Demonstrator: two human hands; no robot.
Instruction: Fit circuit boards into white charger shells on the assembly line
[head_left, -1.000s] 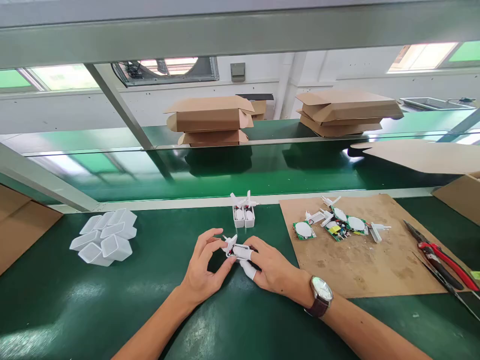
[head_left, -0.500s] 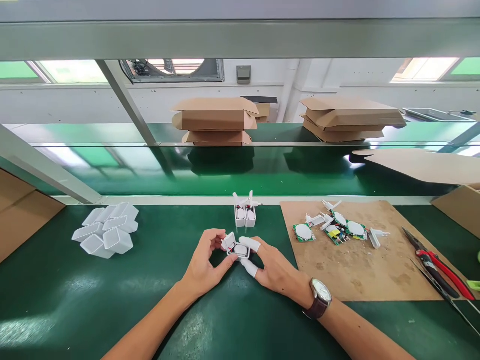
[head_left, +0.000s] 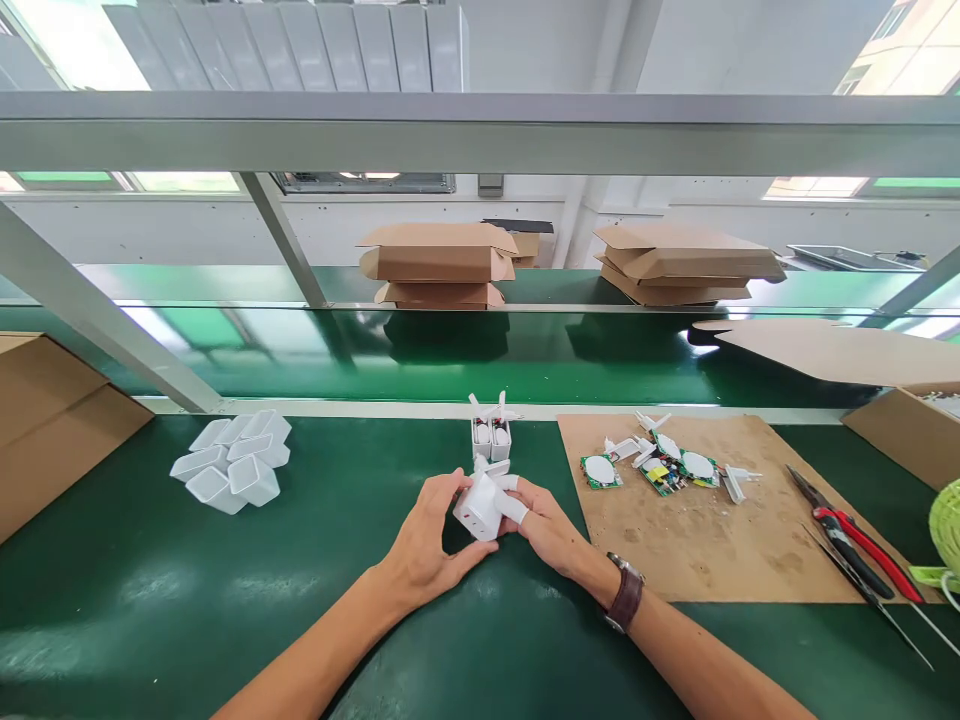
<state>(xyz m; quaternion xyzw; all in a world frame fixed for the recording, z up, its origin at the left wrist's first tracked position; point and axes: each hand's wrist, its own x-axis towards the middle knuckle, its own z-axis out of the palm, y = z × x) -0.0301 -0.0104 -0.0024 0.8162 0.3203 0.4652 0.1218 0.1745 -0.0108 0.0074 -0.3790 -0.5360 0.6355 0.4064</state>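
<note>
Between my hands is a white plastic housing (head_left: 478,508), tilted so that a face with small dark marks shows, its open end turned away. A white piece sticks out at its far end. My left hand (head_left: 429,538) grips it from the left with fingers and thumb. White finger cots cover the thumb and a finger of my right hand (head_left: 551,528), which presses on the right side. Just beyond stand two filled white housings (head_left: 491,438) side by side, white parts sticking out on top. Several white housing shells (head_left: 232,460) lie in a group at the left.
A brown board (head_left: 667,560) at the right bears circuit boards (head_left: 667,465) with white discs. Red-handled pliers (head_left: 862,540) and tweezers (head_left: 862,590) lie on its right edge. Cardboard boxes (head_left: 439,255) rest on the rear shelf; another box (head_left: 60,430) is at far left.
The housing has been turned in my hands: its open top with the inside parts showed before, now its outer face does. My head view has tilted upward.
</note>
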